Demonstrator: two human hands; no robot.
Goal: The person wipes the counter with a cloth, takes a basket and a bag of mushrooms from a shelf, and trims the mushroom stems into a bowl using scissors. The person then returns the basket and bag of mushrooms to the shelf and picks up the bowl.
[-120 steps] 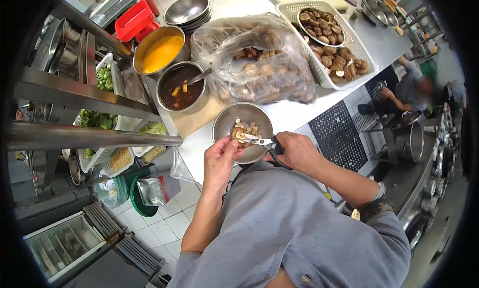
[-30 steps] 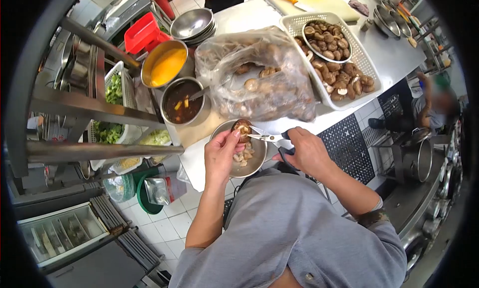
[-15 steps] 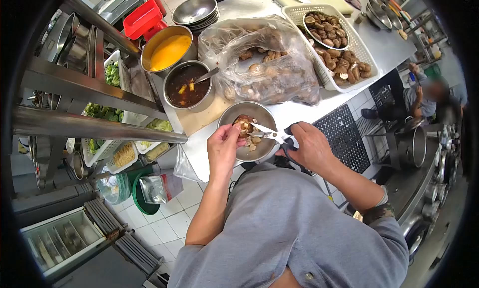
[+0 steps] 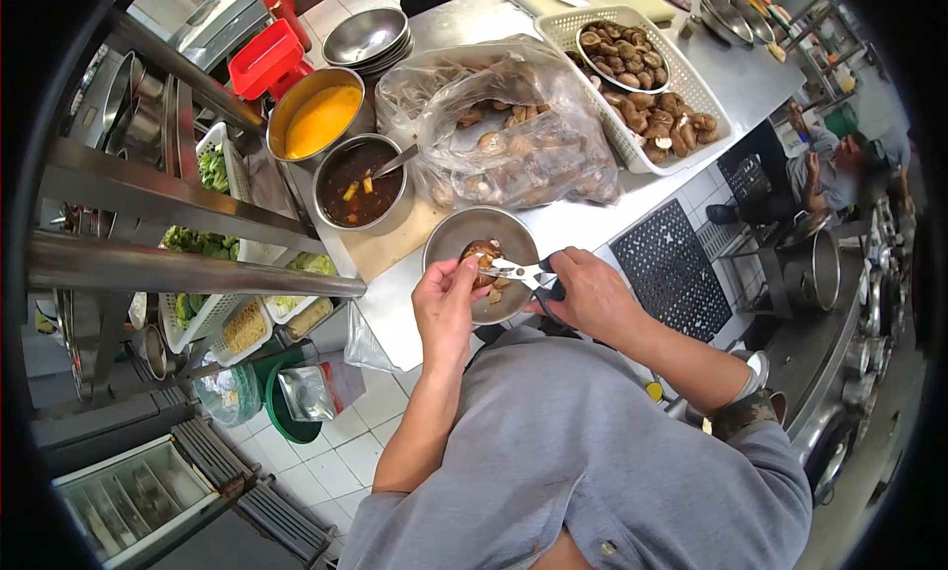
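Between the thumb and fingers of my left hand (image 4: 446, 308) is a brown mushroom (image 4: 481, 257), held over a metal bowl (image 4: 454, 232). My right hand (image 4: 594, 291) is closed round the dark handles of a pair of scissors (image 4: 523, 273), whose blades touch the mushroom. Cut pale pieces lie in the bowl under it. Behind the bowl rests a clear plastic bag (image 4: 504, 165) of mushrooms. To its right, a white basket (image 4: 713, 116) holds mushrooms and a smaller bowl (image 4: 622, 56) full of them.
A pot of dark liquid (image 4: 360, 185) with a spoon and a pot of yellow liquid (image 4: 321, 116) stand left of the bag. Stacked bowls (image 4: 365, 37) are behind. A metal rail (image 4: 197, 266) runs at the left. Another person (image 4: 820, 175) is at the far right.
The scissor blades, spread apart half a second ago, are closer together on the mushroom. Earlier the mushroom was turned and held higher. The person at the right has moved their arms.
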